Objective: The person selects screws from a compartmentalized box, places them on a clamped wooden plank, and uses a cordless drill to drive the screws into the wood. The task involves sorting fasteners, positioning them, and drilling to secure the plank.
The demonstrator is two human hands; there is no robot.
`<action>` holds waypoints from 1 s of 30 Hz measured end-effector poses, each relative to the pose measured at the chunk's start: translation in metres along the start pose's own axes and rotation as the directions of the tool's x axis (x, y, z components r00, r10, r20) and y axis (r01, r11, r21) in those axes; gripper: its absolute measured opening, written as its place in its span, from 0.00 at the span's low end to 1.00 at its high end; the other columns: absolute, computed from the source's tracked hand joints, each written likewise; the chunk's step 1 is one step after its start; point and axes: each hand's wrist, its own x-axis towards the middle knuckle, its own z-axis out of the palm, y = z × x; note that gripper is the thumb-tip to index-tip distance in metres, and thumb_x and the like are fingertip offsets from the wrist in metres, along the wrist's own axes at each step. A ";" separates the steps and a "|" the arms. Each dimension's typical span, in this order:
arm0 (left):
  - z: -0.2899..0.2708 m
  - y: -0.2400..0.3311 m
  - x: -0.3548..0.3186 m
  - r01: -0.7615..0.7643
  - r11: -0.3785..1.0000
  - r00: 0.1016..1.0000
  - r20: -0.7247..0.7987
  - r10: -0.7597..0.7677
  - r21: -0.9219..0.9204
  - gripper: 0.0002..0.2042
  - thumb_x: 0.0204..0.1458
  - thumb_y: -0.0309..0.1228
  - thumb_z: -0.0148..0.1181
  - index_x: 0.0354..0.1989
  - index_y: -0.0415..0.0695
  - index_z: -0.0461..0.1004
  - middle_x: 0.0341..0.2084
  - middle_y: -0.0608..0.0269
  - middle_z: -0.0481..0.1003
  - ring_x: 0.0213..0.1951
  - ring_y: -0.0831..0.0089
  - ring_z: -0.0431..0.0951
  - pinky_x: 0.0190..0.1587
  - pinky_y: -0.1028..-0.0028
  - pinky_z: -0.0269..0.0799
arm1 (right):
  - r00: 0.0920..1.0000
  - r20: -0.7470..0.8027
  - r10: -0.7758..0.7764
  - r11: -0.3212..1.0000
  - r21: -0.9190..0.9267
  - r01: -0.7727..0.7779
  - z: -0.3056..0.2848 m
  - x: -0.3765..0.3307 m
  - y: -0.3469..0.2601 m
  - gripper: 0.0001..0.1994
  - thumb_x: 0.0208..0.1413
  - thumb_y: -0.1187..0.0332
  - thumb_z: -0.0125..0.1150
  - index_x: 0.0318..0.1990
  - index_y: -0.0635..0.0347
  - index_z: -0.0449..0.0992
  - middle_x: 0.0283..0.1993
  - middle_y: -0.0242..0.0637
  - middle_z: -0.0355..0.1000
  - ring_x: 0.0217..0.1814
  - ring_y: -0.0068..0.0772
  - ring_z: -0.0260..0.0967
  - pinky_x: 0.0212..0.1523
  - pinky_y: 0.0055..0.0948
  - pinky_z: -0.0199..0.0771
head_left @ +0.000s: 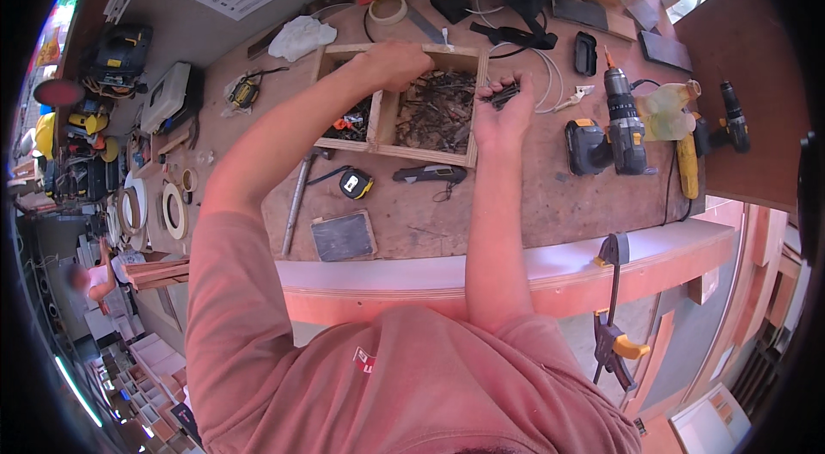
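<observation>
A wooden box with a divider [471, 149] sits on the workbench in front of me. Its right compartment holds a loose heap of dark screws [434, 115]; small dark and orange bits [351, 125] lie in the left one. My left hand [397, 66] reaches over the box's far side near the divider, fingers curled downward. What they grip, if anything, is hidden. Just right of the box, my right hand [505, 117] is turned palm up, its fingers curled around several dark screws [503, 95].
A tape measure [355, 182], a utility knife [430, 174] and a dark flat block [343, 237] lie nearer me. To the right stand a cordless drill [620, 119] and another drill [730, 117]. A clamp [612, 325] grips the bench's front edge. A masking tape roll [388, 9] lies behind the box.
</observation>
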 end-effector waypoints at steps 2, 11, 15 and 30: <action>0.012 0.001 0.009 0.001 0.976 0.997 0.079 -0.019 0.217 0.11 0.48 0.28 0.62 0.41 0.42 0.79 0.34 0.53 0.82 0.42 0.50 0.83 0.44 0.54 0.78 | 1.000 0.005 0.014 1.000 0.012 -0.014 -0.001 0.001 0.001 0.09 0.71 0.57 0.51 0.42 0.51 0.68 0.31 0.25 0.63 0.30 0.21 0.60 0.32 0.26 0.61; 0.089 0.008 0.002 -0.040 0.932 0.986 -0.135 0.094 0.359 0.08 0.51 0.33 0.59 0.30 0.46 0.84 0.32 0.63 0.82 0.44 0.64 0.79 0.53 0.64 0.69 | 1.000 0.000 0.026 0.998 0.057 -0.026 0.001 -0.002 0.001 0.09 0.69 0.59 0.52 0.40 0.51 0.68 0.32 0.27 0.63 0.31 0.24 0.60 0.34 0.28 0.63; 0.082 0.010 0.009 -0.062 0.931 0.996 0.085 0.034 0.359 0.07 0.50 0.34 0.60 0.30 0.48 0.83 0.33 0.63 0.83 0.44 0.66 0.81 0.50 0.64 0.69 | 1.000 -0.007 0.020 0.998 0.059 -0.020 0.000 -0.002 0.000 0.08 0.70 0.59 0.51 0.41 0.51 0.68 0.32 0.27 0.63 0.31 0.24 0.60 0.34 0.28 0.63; 0.079 0.005 0.017 0.007 0.957 1.000 0.027 -0.015 0.290 0.08 0.53 0.33 0.59 0.32 0.50 0.85 0.31 0.62 0.84 0.38 0.63 0.85 0.49 0.63 0.71 | 1.000 0.005 0.005 0.999 0.042 -0.006 0.000 -0.001 0.001 0.09 0.70 0.59 0.51 0.43 0.52 0.68 0.31 0.26 0.64 0.30 0.22 0.61 0.33 0.27 0.62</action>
